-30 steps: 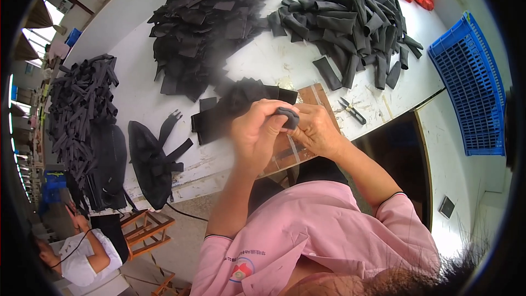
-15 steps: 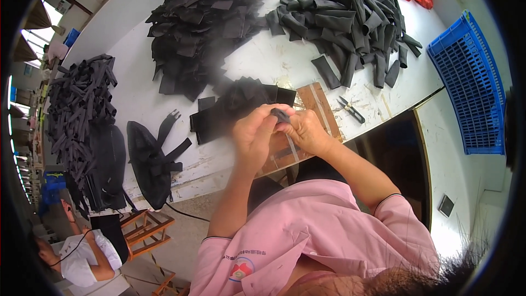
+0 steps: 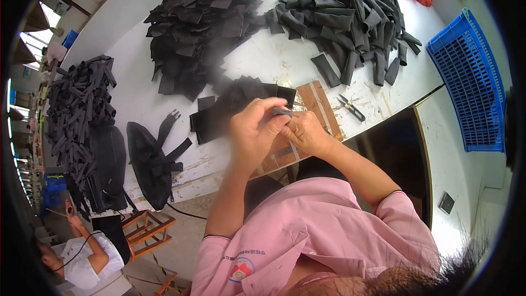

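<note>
A small dark fabric piece, mostly hidden by fingers, is held between my two hands above the table's near edge. My left hand pinches it from the left, thumb and fingers curled about it. From the other side my right hand closes on the same piece. Under and beyond them lie a brown wooden board and a stack of flat black fabric pieces. Black-handled thread snips rest to the right of the board.
Beyond are a heap of black fabric squares and one of dark fabric tubes. Narrow strips pile up at left, near a black strapped pouch. A blue crate stands right; a co-worker sits lower left.
The fingers of my left hand have shifted over the dark piece, so less of it shows. The co-worker's arms at lower left have moved.
</note>
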The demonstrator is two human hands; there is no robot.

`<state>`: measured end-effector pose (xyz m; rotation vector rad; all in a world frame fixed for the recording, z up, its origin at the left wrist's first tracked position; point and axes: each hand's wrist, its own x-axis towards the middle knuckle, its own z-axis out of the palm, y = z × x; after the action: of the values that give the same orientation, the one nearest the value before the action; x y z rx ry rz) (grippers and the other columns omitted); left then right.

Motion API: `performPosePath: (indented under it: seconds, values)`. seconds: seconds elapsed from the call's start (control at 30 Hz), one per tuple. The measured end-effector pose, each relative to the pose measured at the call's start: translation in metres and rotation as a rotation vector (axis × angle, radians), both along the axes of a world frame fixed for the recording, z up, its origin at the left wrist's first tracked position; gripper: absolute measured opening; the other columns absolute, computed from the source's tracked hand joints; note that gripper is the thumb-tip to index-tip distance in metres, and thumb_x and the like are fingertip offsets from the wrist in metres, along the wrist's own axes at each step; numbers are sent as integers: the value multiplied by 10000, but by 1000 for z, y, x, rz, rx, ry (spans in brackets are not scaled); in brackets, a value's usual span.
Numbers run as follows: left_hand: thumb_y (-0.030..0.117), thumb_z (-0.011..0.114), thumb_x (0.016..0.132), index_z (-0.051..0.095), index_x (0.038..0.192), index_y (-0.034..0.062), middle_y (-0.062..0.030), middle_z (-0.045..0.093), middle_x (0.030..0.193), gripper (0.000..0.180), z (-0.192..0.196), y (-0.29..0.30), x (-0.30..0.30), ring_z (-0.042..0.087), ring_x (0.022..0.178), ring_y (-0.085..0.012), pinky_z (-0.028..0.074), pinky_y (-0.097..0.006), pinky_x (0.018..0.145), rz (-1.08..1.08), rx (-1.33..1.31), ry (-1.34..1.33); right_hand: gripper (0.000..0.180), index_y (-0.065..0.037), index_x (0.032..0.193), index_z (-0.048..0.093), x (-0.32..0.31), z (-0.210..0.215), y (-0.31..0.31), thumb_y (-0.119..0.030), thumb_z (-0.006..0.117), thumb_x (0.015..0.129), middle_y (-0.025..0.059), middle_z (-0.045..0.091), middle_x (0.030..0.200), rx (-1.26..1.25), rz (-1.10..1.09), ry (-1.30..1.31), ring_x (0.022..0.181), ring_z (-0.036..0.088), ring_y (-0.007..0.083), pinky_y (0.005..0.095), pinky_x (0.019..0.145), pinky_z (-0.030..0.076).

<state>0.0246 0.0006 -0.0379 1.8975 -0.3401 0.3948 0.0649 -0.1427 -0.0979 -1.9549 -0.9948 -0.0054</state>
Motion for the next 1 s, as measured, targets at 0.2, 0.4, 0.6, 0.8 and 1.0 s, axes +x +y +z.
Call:
performPosePath:
  seconds: [0.2, 0.4, 0.6, 0.8, 1.0]
  values:
    - [21, 545, 784, 589, 881, -44, -125, 604, 831, 125, -1, -8, -8, 572, 794, -183, 440, -276, 742, 111, -673, -49, 293, -31, 701, 504, 5, 38, -3, -305, 579, 775, 116, 515, 609, -111, -29, -19, 564, 522, 306, 387, 491, 395]
    - [141, 566, 816, 578, 896, -3, -118, 590, 907, 165, -14, 6, -15, 544, 857, -208, 418, -317, 799, -18, -1192, -12, 330, -29, 631, 506, 8, 44, -2, -317, 570, 778, 107, 521, 578, -277, 0, -170, 551, 529, 291, 383, 477, 402]
    - [89, 534, 835, 566, 878, -37, -126, 592, 877, 138, -18, 6, -14, 546, 820, -176, 424, -290, 780, 140, -743, 33, 356, -32, 617, 500, -2, 14, 2, -343, 562, 778, 105, 527, 584, -157, -35, -28, 554, 535, 285, 370, 476, 406]
    - [61, 521, 833, 562, 857, -40, -135, 591, 863, 111, -14, 9, -15, 545, 805, -173, 413, -288, 783, 200, -671, -36, 313, -32, 659, 520, -11, 52, -1, -320, 581, 765, 95, 512, 598, -123, -105, -130, 553, 529, 287, 373, 479, 406]
    - [47, 504, 838, 560, 858, -46, -119, 594, 848, 110, -14, 13, -7, 542, 794, -149, 406, -268, 775, 183, -620, -43, 298, -30, 622, 525, -1, 22, 5, -283, 589, 765, 106, 530, 586, -151, -56, -34, 544, 533, 294, 378, 472, 405]
